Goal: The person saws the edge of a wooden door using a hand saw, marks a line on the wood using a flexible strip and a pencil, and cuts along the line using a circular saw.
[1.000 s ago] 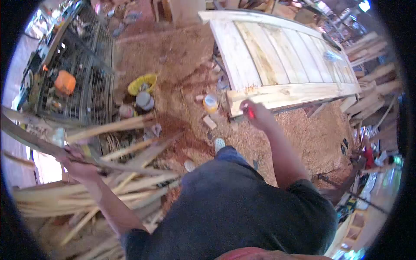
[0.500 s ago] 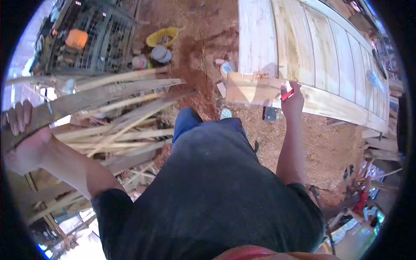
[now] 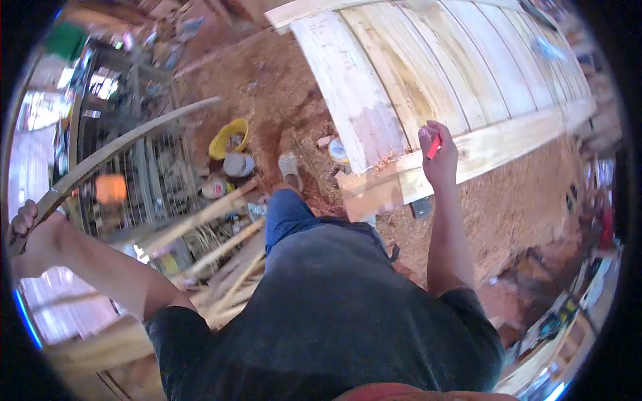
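My left hand [image 3: 30, 234] is closed around the near end of a long, narrow wooden strip [image 3: 127, 140], out at the left. The strip rises away from me, its far end above the dirt floor. In my right hand [image 3: 441, 160], fingers curled, is a short red stick-shaped object [image 3: 435, 146]; its exact kind is hard to make out. That hand is over the near edge of a large panel of pale planks [image 3: 428, 67], by the long board [image 3: 495, 150] along its edge. Wood shavings lie near the panel's left corner.
A yellow basket [image 3: 217, 144] and white tubs [image 3: 235, 164] stand on the floor ahead. Metal mesh racks [image 3: 150, 160] with an orange container [image 3: 111, 189] are at the left. Loose wood strips [image 3: 221, 250] lie beside my left leg. Sawdust covers the ground [image 3: 508, 207].
The strip in my left hand has lifted off the wood pile and swung forward. My view has turned, and one foot is now further forward. My right hand still holds the red object.
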`<state>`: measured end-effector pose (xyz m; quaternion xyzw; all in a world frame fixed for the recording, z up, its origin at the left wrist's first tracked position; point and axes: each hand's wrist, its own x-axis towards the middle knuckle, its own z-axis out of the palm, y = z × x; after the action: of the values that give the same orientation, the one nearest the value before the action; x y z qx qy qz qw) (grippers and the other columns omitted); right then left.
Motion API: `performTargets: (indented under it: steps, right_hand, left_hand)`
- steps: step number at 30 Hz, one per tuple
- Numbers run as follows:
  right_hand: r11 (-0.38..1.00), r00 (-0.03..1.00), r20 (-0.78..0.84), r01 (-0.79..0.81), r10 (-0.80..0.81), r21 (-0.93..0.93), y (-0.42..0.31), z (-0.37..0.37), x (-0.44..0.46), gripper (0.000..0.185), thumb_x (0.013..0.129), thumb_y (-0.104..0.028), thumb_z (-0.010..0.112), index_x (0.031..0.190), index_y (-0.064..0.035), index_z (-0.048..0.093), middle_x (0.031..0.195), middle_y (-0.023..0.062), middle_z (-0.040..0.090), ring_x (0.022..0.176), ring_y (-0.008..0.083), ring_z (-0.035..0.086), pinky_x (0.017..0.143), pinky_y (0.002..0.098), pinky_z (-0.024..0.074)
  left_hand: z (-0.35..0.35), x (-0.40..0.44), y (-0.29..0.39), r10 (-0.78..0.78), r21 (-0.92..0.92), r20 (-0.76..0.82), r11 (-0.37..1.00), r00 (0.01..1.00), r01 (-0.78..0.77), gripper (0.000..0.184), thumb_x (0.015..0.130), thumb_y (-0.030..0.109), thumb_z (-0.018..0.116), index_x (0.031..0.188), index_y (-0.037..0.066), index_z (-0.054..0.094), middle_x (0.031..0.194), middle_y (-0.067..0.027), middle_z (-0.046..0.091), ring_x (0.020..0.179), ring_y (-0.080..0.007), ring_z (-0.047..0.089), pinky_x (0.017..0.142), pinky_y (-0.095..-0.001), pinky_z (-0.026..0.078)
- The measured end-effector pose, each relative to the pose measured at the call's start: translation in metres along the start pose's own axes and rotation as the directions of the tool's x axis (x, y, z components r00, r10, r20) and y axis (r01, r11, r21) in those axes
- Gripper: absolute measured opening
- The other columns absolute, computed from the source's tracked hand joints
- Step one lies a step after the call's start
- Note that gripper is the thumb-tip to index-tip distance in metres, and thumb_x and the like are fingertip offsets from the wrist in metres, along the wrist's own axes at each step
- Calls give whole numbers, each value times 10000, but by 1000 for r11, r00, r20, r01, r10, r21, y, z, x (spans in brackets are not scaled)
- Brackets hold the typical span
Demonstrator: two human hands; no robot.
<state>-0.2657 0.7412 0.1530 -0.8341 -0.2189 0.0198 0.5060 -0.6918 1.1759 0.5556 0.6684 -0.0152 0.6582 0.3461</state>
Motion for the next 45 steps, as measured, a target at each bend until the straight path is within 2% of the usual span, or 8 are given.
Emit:
performTargets:
  steps: [2, 10, 15, 22, 28, 30, 36, 45]
  right_hand:
    - [994, 993, -53, -101, 103, 53, -20, 9, 2, 370, 1023, -320, 647, 1208, 0, 651, 1037, 193, 758, 974, 283, 731, 856, 368, 560]
    - [913, 728, -551, -349, 407, 213, -96, 54, -58, 448, 1068, -407, 556, 1168, 17, 662, 1013, 135, 773, 934, 192, 722, 813, 324, 551]
    - [822, 624, -757, -524, 193, -223, -173, 60, -136, 337, 1014, -357, 685, 1114, -36, 704, 956, 123, 755, 887, 162, 705, 795, 326, 550]
    - [690, 423, -897, -612, -128, -387, -296, 80, -152, 211, 964, -170, 768, 1124, -40, 723, 990, 46, 739, 940, 127, 667, 838, 276, 529]
    - [780, 564, -788, -366, -247, -507, -308, 93, -123, 527, 744, -15, 881, 1233, -85, 699, 1216, 84, 712, 1112, 217, 657, 931, 356, 549]
    - [717, 684, -663, -295, -303, -632, -307, 91, -113, 677, 669, -52, 922, 1295, -100, 669, 1346, 124, 677, 1245, 294, 627, 1020, 402, 523]
    - [675, 917, -382, -353, 113, -648, -258, 88, -121, 629, 709, -401, 889, 1232, -122, 676, 1084, 112, 702, 1053, 353, 663, 888, 465, 529]
    - [753, 816, -213, -578, 538, -313, -171, 112, -160, 583, 660, -380, 936, 1076, -71, 668, 943, 136, 679, 899, 378, 679, 793, 459, 555]
  left_hand:
    - [62, 12, -72, 184, 326, -209, 939, 961, -109, 662, 987, 769, 428, 864, 128, 536, 601, 62, 344, 474, -90, 351, 422, -227, 317]
    - [114, 61, -382, 29, 189, 79, 981, 996, -44, 626, 965, 694, 546, 942, 71, 596, 716, -47, 487, 576, -196, 489, 519, -338, 424]
    - [139, 43, -496, -95, 416, 427, 904, 899, -102, 642, 922, 655, 651, 1013, 19, 655, 828, -153, 635, 675, -295, 617, 604, -431, 493]
    - [183, -45, -493, 1, 229, 816, 918, 578, -325, 639, 859, 573, 780, 1133, 3, 692, 944, -190, 719, 848, -327, 686, 780, -444, 540]
    - [189, -109, -498, -32, 73, 986, 965, 163, -253, 540, 772, 398, 889, 1084, 10, 679, 969, -193, 710, 865, -385, 676, 806, -438, 545]
    - [191, -123, -492, 155, -119, 980, 957, 121, -266, 511, 697, 303, 891, 1067, 28, 670, 925, -168, 692, 839, -388, 670, 766, -459, 542]
    - [223, -148, -431, 321, -335, 942, 905, -98, -262, 481, 603, 223, 863, 1017, 80, 664, 864, -123, 673, 808, -349, 670, 706, -462, 536]
    - [287, -207, -419, 292, -340, 915, 930, -278, -142, 467, 664, 302, 851, 1084, 140, 722, 927, -84, 724, 922, -334, 692, 841, -469, 531]
